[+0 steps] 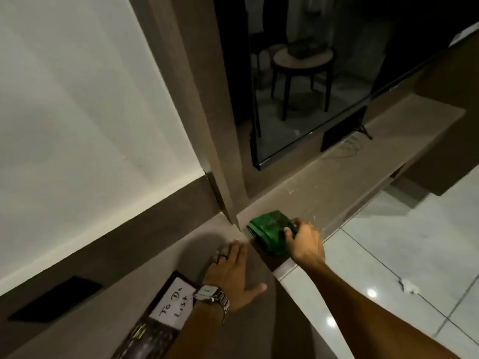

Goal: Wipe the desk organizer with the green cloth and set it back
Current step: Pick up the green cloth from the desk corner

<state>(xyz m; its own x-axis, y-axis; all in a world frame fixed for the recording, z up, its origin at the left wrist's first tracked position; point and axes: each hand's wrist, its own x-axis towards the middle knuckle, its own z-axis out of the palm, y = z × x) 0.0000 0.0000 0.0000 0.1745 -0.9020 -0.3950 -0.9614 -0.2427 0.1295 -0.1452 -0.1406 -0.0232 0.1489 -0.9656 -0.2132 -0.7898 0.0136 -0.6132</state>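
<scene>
A folded green cloth point(269, 230) lies on the brown desk top near its front edge. My right hand point(303, 242) rests on the cloth's right side, fingers curled onto it. My left hand point(233, 273), with rings and a metal watch, lies flat and spread on the desk just left of the cloth, holding nothing. At the bottom edge a dark desk organizer point(153, 325) with a white "To Do List" card on it sits under my left wrist; my forearm hides part of it.
A black TV screen point(311, 86) stands on the desk point(324, 182) at the back right, with a cable behind it. A vertical brown panel point(207, 151) meets the desk by the cloth. A dark socket plate point(57, 299) is on the left. White tiled floor point(388, 255) lies to the right.
</scene>
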